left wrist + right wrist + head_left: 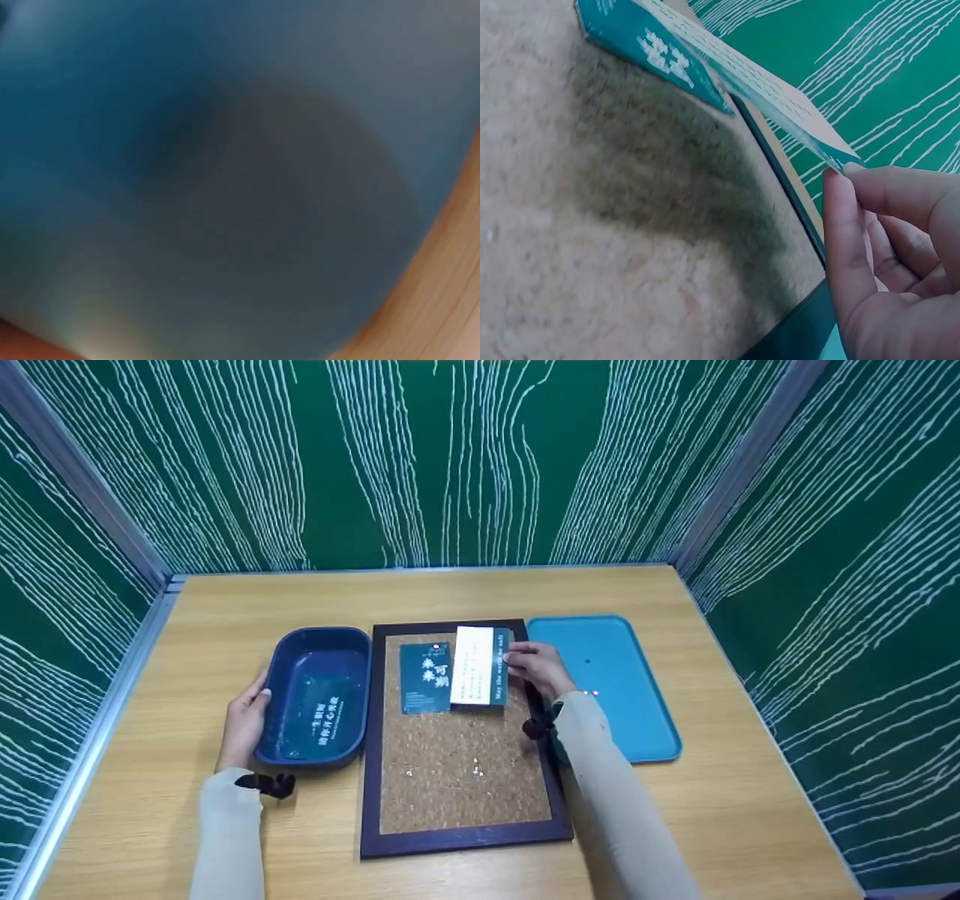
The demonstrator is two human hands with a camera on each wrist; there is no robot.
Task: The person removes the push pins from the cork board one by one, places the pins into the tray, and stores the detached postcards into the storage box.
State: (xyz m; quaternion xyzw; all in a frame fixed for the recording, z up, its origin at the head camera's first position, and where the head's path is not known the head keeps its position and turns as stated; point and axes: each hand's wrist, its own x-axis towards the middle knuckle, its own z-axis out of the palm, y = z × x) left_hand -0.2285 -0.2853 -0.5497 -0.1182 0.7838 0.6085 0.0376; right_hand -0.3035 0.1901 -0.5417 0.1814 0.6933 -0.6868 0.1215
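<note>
My right hand point(540, 669) pinches a white-and-green printed card point(472, 667) by its right edge, between thumb and index finger. In the right wrist view the card point(780, 97) slants above the cork surface point(630, 285) and casts a shadow on it. Left of it, a green card point(424, 694) with white characters lies on the upper part of the dark-framed corkboard point(457, 795). My left hand point(244, 720) grips the left side of a dark blue bin point(319, 631), thumb at its rim. Inside the bin lies another green card point(307, 735). The blurred bin wall point(247, 187) fills most of the left wrist view.
A teal tray point(634, 712) sits against the board's right side, with small shiny bits point(589, 692) near its left part. More small clear shiny pieces point(477, 769) are on the lower cork. Green walls point(480, 465) with white lines surround the wooden table point(750, 810).
</note>
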